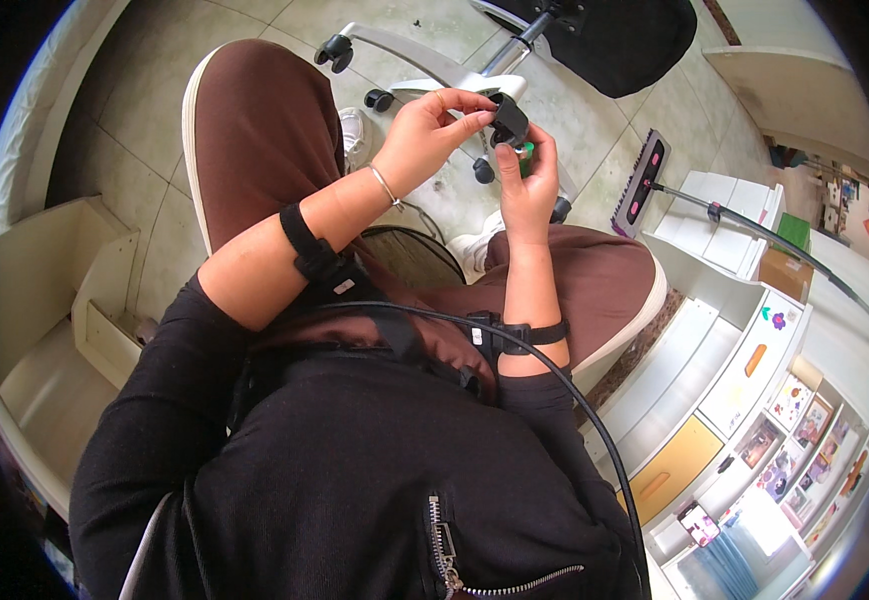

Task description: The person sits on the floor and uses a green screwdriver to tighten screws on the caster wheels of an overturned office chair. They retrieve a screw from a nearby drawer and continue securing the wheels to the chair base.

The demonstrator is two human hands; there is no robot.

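The black piece (pixel 512 117) looks plastic, the bangle (pixel 386 185) glossy metal.

The tiled floor (pixel 610 120) was pale. A wheeled chair (pixel 615 45) stood ahead, a white cabinet (pixel 733 402) with a yellow drawer (pixel 690 452) at right, an open cream unit (pixel 40 250) at left. Bright glare (pixel 767 522) at lower right was possibly reflected daylight.

Black zipped top (pixel 335 470), brown white-striped trousers (pixel 265 130)
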